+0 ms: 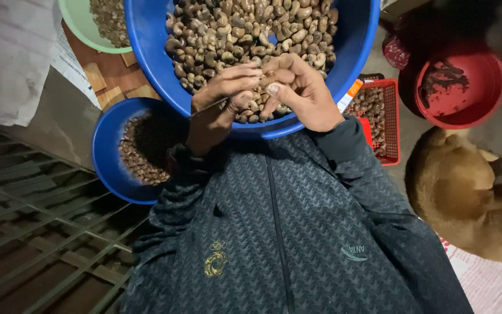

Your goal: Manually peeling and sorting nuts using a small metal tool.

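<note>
Blue basin point(146, 35) of cashew nuts point(245, 29) lies under both hands, left hand point(222, 99) and right hand point(303, 93).

Cashew nuts point(245, 35) in blue basin point(355, 40).
You have brown, curved nuts heaped loosely in the round basin, filling it right before you.

Colours and patterns, head view.
Large basin point(355, 40): saturated blue; cashew nuts point(245, 29) inside mottled brown, tan, dark grey. Smaller bowl point(104, 157): same blue, brown nuts. Bowl point(76, 23) at top: pale green. Basket point(391, 116): red mesh. Round tub point(483, 70): red, dark scraps inside. Jacket point(286, 232): dark navy-grey, repeating chevron weave, gold emblem on chest. Dog point(460, 192): tan-golden coat. Floor grate point(36, 232): dull grey-green bars.
</note>
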